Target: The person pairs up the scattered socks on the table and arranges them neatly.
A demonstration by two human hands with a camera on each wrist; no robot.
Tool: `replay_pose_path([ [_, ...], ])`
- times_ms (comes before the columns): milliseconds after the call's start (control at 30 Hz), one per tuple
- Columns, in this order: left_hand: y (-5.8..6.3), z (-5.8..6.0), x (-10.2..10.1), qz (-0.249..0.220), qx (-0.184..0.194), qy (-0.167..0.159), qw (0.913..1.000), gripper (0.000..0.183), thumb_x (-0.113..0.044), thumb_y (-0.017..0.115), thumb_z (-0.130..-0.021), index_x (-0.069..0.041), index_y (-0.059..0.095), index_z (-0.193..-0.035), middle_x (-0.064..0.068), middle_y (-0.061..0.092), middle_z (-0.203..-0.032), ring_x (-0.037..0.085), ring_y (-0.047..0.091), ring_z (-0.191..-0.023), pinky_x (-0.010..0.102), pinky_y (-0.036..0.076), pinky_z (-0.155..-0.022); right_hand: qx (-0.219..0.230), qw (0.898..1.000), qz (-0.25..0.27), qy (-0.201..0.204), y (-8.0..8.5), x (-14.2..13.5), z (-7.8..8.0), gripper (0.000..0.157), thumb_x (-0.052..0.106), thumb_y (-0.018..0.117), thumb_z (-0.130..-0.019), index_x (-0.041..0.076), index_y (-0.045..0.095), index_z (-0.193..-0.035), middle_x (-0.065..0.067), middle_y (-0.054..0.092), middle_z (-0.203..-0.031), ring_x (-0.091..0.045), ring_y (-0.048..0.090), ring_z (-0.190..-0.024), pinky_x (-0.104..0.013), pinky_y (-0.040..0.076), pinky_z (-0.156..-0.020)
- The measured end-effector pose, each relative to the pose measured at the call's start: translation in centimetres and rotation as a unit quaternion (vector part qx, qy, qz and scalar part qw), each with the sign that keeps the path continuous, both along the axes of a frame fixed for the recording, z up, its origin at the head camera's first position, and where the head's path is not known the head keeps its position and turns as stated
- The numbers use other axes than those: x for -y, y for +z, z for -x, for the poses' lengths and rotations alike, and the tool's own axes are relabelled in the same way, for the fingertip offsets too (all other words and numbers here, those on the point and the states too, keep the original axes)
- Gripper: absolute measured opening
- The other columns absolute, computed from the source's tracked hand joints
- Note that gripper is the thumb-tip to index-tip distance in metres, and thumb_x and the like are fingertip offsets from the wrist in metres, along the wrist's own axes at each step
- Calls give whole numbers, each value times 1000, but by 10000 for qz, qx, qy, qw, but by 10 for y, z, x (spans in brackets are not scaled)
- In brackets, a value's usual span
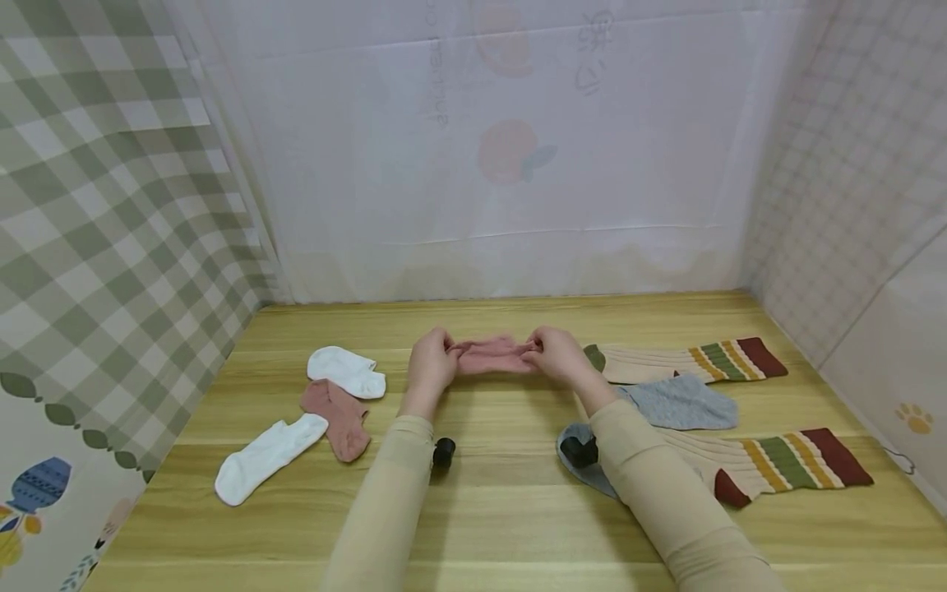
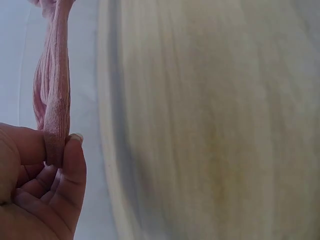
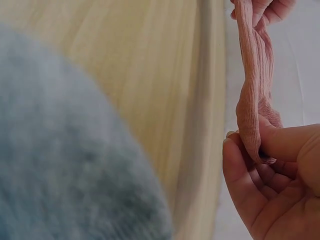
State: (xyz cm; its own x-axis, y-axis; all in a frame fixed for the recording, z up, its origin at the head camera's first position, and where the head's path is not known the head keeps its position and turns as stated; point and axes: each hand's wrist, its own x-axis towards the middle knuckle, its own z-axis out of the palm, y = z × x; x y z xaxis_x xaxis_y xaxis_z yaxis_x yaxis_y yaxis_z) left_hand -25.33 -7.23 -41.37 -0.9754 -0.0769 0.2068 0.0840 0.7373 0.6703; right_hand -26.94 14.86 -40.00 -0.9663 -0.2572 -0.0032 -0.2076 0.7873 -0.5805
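A pink sock (image 1: 494,355) is stretched sideways between both hands over the far middle of the table. My left hand (image 1: 431,362) pinches its left end; in the left wrist view the thumb and forefinger close on the ribbed fabric (image 2: 57,95). My right hand (image 1: 558,353) pinches the opposite end, and the right wrist view shows the sock (image 3: 254,75) running from these fingers to the other hand. Left of the left hand lies a second pink sock (image 1: 339,418), partly between two white socks. Close to the right forearm lies a grey sock (image 1: 676,401).
A white sock (image 1: 346,372) lies at the back left and another white sock (image 1: 268,457) nearer the front. Two striped long socks, one farther back (image 1: 651,363) and one nearer (image 1: 784,462), lie at the right. Another grey sock (image 1: 584,477) is partly under the right forearm.
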Motion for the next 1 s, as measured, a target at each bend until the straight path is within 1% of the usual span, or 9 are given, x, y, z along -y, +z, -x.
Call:
replay_pose_path([
  [167, -3, 0, 5, 172, 116, -38, 9998, 17, -7, 73, -88, -5, 60, -79, 10, 65, -80, 29, 61, -78, 42, 50, -72, 102, 9998, -170, -23, -4, 4, 3, 18, 13, 69, -93, -4, 66, -100, -10, 60, -85, -23, 52, -76, -35, 43, -69],
  [367, -7, 3, 8, 285, 487, -28, 9984, 13, -7, 70, -90, -5, 61, -81, 11, 65, -85, 29, 60, -81, 42, 50, -76, 99, 9986, -514, -74, -13, 7, 8, 16, 14, 67, -94, -2, 67, -97, -11, 65, -88, -24, 56, -78, -37, 46, -73],
  [533, -5, 4, 9, 461, 788, -43, 9958, 8, -6, 68, -90, -4, 63, -85, 11, 66, -89, 29, 61, -85, 42, 50, -79, 151, 9971, -731, -145, -13, 10, 9, 14, 14, 67, -94, 1, 65, -89, -10, 63, -85, -25, 56, -78, -38, 46, -74],
  [600, -4, 4, 10, 519, 908, -49, 9945, 5, -5, 67, -90, -2, 63, -87, 12, 66, -91, 30, 61, -87, 42, 50, -80, 162, 9969, -761, -153, -13, 11, 9, 15, 15, 67, -93, 2, 64, -86, -9, 62, -83, -25, 56, -77, -38, 46, -74],
  [733, -2, 5, 9, 635, 1097, -29, 9919, 5, -4, 67, -89, -2, 63, -87, 11, 65, -91, 29, 60, -87, 42, 50, -80, 135, 9967, -792, -128, -14, 11, 9, 18, 14, 68, -93, 3, 60, -81, -9, 61, -81, -25, 56, -76, -39, 47, -74],
  [867, 0, 6, 10, 749, 1229, -21, 9896, 8, -8, 69, -90, -5, 63, -86, 10, 64, -89, 28, 59, -85, 41, 50, -78, 92, 9959, -895, -84, -14, 11, 9, 17, 16, 68, -93, 1, 64, -85, -11, 65, -86, -27, 59, -81, -41, 49, -79],
  [933, 1, 6, 10, 803, 1254, -28, 9888, 8, -9, 69, -90, -5, 63, -87, 10, 64, -90, 28, 59, -86, 41, 50, -78, 119, 9956, -925, -59, -13, 10, 8, 18, 17, 67, -94, -1, 66, -93, -14, 68, -94, -29, 62, -88, -42, 50, -83],
  [1000, 1, 6, 11, 848, 1263, -37, 9884, 7, -10, 68, -91, -4, 65, -89, 10, 65, -92, 28, 60, -88, 42, 50, -79, 169, 9956, -926, -36, -12, 10, 7, 23, 18, 66, -95, -4, 68, -102, -17, 69, -101, -32, 64, -95, -44, 50, -87],
])
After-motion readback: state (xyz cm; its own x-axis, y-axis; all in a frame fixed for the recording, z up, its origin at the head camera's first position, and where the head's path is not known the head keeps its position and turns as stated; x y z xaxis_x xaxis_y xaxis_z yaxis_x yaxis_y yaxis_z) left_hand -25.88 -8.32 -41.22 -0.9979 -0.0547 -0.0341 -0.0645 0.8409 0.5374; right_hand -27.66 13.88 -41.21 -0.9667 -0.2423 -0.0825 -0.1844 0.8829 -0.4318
